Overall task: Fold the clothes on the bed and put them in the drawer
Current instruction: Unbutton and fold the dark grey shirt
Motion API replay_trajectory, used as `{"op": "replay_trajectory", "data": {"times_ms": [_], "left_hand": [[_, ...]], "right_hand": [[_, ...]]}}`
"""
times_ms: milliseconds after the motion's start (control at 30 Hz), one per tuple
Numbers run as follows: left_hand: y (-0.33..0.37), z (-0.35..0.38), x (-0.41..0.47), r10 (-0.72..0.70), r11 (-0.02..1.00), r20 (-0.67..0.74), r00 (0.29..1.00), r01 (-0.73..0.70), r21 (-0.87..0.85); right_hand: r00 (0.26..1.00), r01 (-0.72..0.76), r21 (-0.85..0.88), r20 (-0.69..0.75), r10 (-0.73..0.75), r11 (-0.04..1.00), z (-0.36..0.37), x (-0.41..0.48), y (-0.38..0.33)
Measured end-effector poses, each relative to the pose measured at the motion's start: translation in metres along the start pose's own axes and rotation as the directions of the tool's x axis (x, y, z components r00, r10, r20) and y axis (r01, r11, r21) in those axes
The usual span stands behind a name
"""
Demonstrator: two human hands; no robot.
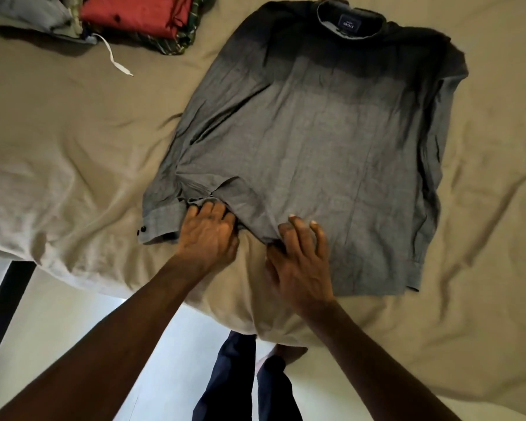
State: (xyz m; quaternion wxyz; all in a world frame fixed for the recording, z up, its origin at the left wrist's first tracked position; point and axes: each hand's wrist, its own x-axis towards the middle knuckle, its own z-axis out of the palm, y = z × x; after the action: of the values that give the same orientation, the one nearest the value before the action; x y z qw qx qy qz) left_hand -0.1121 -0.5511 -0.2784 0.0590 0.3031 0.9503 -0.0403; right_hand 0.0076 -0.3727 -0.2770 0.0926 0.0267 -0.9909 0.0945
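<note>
A grey long-sleeved shirt (322, 141) lies spread back-side up on the beige bed sheet (73, 153), collar and label at the far end. One cuffed sleeve with dark buttons lies along its left edge. My left hand (208, 235) grips the bunched hem near that cuff, fingertips tucked under the cloth. My right hand (299, 256) pinches the hem just to the right, thumb under the fabric and fingers spread on top.
A stack of folded clothes (140, 16), red on top with green plaid beneath, sits at the far left corner beside a grey garment (28, 13) with a white drawstring. The bed's near edge runs under my forearms; floor and my legs show below.
</note>
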Motion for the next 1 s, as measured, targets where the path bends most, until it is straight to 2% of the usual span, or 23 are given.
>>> {"op": "replay_trajectory", "data": {"times_ms": [100, 167, 233, 300, 367, 400, 467, 533, 600, 667, 700, 733, 800, 867, 900, 933, 967, 1000], "left_hand": [[0.019, -0.018, -0.024, 0.109, 0.994, 0.088, 0.99, -0.109, -0.01], [0.034, -0.029, -0.041, 0.188, 0.982, 0.298, 0.936, -0.18, -0.053], [0.033, -0.038, -0.042, 0.115, 0.991, 0.403, 0.908, -0.075, -0.113], [0.022, -0.047, -0.036, -0.018, 0.975, 0.321, 0.947, 0.088, -0.204], [0.01, -0.05, -0.028, -0.095, 0.942, 0.087, 0.992, 0.118, -0.314], [0.005, -0.047, -0.022, -0.135, 0.936, 0.014, 0.991, 0.132, -0.326], [-0.009, -0.035, -0.007, -0.268, 0.931, 0.043, 0.962, 0.27, -0.245], [-0.028, -0.021, 0.007, -0.45, 0.863, 0.188, 0.873, 0.479, -0.163], [-0.047, -0.008, 0.012, -0.493, 0.803, 0.322, 0.808, 0.566, -0.188], [-0.063, -0.008, 0.012, -0.526, 0.729, 0.276, 0.804, 0.594, -0.34], [-0.071, -0.013, 0.012, -0.603, 0.654, 0.238, 0.762, 0.642, -0.4], [-0.078, -0.016, 0.013, -0.685, 0.577, 0.22, 0.695, 0.701, -0.419], [-0.09, -0.026, 0.009, -0.805, 0.458, 0.232, 0.546, 0.821, -0.342], [-0.099, -0.032, 0.004, -0.855, 0.369, 0.287, 0.431, 0.896, -0.246], [-0.098, -0.033, 0.001, -0.849, 0.39, 0.284, 0.445, 0.892, -0.23], [-0.099, -0.034, 0.0, -0.829, 0.451, 0.246, 0.502, 0.861, -0.236], [-0.103, -0.033, 0.002, -0.788, 0.536, 0.179, 0.589, 0.799, -0.273], [-0.106, -0.028, 0.003, -0.696, 0.653, 0.103, 0.711, 0.686, -0.319]], "right_hand": [[1.0, -0.003, 0.008, 0.029, 0.003, 1.0, 0.005, -0.006, -0.007], [0.995, 0.019, -0.008, 0.103, -0.018, 1.0, 0.011, -0.008, -0.013], [0.984, 0.055, 0.006, 0.171, -0.056, 0.998, 0.014, -0.011, -0.019], [0.979, 0.097, 0.048, 0.174, -0.104, 0.994, 0.011, -0.016, -0.024], [0.975, 0.1, 0.063, 0.192, -0.111, 0.993, 0.006, -0.017, -0.024], [0.972, 0.083, 0.06, 0.217, -0.094, 0.995, 0.005, -0.016, -0.023], [0.963, -0.006, 0.082, 0.27, -0.016, 0.997, 0.005, -0.01, -0.022], [0.937, -0.023, 0.104, 0.349, -0.015, 0.994, 0.007, -0.001, -0.024], [0.896, 0.074, 0.128, 0.426, -0.123, 0.989, 0.011, 0.005, -0.025], [0.858, 0.151, 0.155, 0.471, -0.207, 0.976, 0.011, 0.009, -0.026], [0.847, 0.175, 0.173, 0.476, -0.238, 0.969, 0.011, 0.012, -0.027], [0.844, 0.173, 0.205, 0.473, -0.252, 0.963, 0.01, 0.013, -0.027], [0.852, 0.112, 0.316, 0.457, -0.255, 0.942, 0.002, 0.014, -0.028], [0.907, -0.046, 0.454, 0.391, -0.153, 0.89, -0.003, 0.021, -0.031], [0.936, -0.108, 0.475, 0.344, -0.071, 0.873, -0.003, 0.022, -0.033], [0.951, -0.138, 0.461, 0.31, -0.013, 0.877, -0.003, 0.026, -0.037], [0.951, -0.134, 0.436, 0.309, -0.008, 0.89, 0.002, 0.037, -0.042], [0.935, -0.114, 0.398, 0.354, -0.038, 0.91, 0.006, 0.043, -0.05]]}}
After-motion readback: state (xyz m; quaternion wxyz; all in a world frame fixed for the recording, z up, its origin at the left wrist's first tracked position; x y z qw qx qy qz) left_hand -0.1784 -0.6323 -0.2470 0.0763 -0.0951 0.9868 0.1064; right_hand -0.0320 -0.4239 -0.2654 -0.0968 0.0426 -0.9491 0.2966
